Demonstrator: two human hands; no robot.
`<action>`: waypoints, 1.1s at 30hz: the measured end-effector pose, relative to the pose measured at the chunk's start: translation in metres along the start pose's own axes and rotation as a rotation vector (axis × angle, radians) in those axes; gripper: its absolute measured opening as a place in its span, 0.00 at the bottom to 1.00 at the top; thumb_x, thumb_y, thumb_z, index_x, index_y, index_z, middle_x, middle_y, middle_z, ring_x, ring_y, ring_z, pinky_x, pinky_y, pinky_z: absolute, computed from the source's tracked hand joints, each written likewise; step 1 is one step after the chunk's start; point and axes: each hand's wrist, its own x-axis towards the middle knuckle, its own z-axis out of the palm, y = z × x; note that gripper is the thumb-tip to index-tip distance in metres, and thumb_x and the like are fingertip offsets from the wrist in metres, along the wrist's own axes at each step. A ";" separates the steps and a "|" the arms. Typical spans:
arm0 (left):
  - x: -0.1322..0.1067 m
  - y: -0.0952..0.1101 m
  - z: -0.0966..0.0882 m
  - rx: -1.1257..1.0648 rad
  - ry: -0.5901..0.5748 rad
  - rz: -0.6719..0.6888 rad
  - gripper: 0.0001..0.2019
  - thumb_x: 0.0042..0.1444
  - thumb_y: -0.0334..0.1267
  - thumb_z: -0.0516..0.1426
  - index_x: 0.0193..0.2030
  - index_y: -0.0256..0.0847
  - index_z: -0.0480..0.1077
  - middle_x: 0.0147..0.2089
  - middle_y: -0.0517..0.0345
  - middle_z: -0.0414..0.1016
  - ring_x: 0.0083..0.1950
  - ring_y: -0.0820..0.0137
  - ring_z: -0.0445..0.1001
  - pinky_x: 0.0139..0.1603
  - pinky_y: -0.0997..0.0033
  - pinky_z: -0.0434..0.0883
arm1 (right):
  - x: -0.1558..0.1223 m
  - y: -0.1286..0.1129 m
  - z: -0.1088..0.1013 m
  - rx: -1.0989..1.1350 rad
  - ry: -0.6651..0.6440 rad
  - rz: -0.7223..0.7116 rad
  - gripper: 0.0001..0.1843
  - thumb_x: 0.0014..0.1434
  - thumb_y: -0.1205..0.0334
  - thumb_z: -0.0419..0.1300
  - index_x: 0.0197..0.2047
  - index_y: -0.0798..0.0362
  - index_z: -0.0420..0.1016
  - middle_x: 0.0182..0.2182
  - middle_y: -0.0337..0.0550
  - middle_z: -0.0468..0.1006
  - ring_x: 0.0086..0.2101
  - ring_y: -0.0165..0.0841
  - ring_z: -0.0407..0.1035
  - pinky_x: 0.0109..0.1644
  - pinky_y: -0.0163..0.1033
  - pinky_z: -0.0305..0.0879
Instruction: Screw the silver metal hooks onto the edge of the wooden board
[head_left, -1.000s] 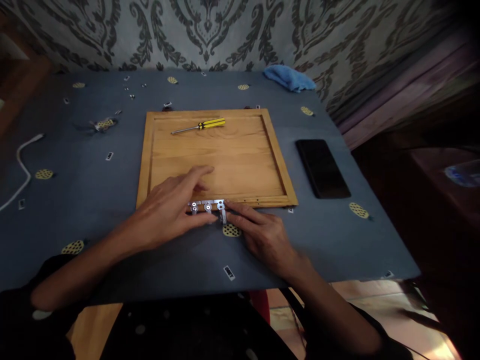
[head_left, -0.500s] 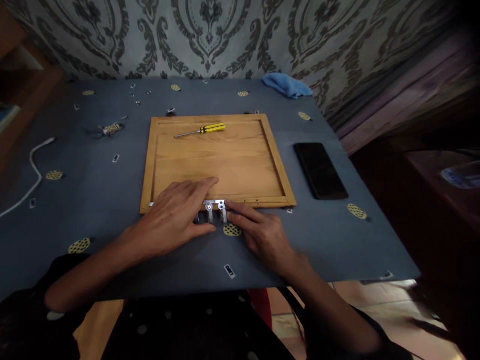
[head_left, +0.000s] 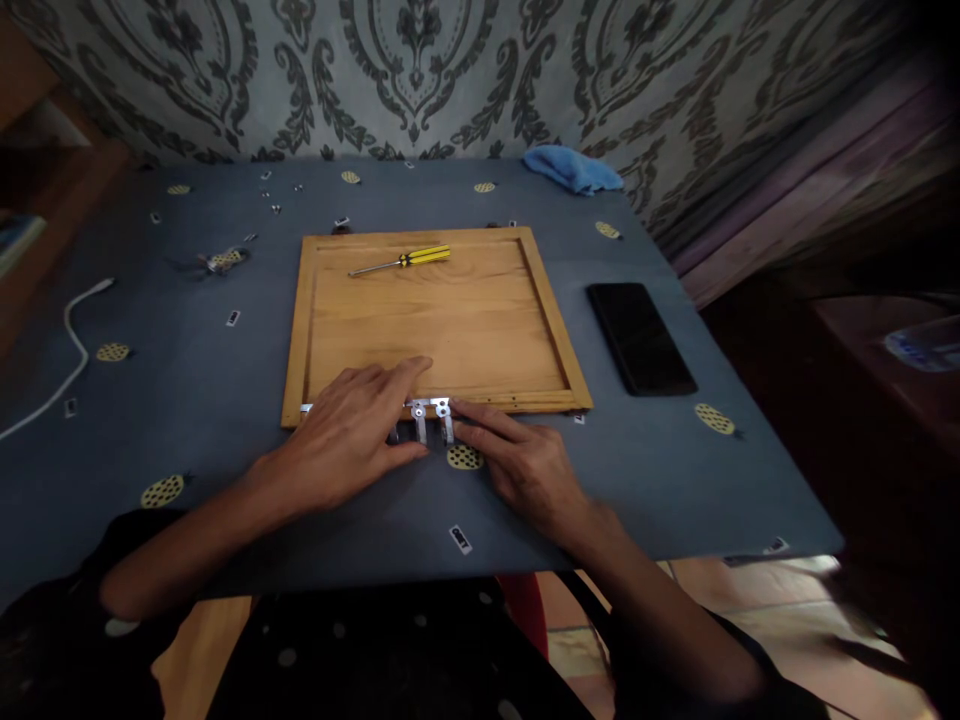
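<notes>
A framed wooden board [head_left: 427, 320] lies flat on the table, its near edge towards me. Along that edge runs a silver metal hook rail [head_left: 429, 404], its hooks hanging over the side. My left hand [head_left: 349, 425] is closed over the rail's left and middle part, fingers on the frame and thumb below; it hides much of the rail. At the rail's right end, the index finger and thumb of my right hand [head_left: 525, 465] grip the last hook. On the board's far part rests a screwdriver [head_left: 409, 261] with a yellow and black handle.
Right of the board lies a black phone [head_left: 641, 338]. A blue cloth [head_left: 574, 169] sits at the back edge by the wall. Several small screws [head_left: 276, 208] are scattered at the back left, and a white cable [head_left: 71, 330] lies along the left side.
</notes>
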 end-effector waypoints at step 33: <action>0.015 0.015 0.012 -0.001 -0.013 0.026 0.33 0.59 0.41 0.65 0.66 0.37 0.55 0.57 0.45 0.75 0.56 0.54 0.74 0.56 0.51 0.70 | 0.003 -0.004 0.000 -0.003 -0.010 0.022 0.25 0.63 0.77 0.50 0.55 0.49 0.78 0.59 0.44 0.79 0.46 0.35 0.82 0.45 0.40 0.82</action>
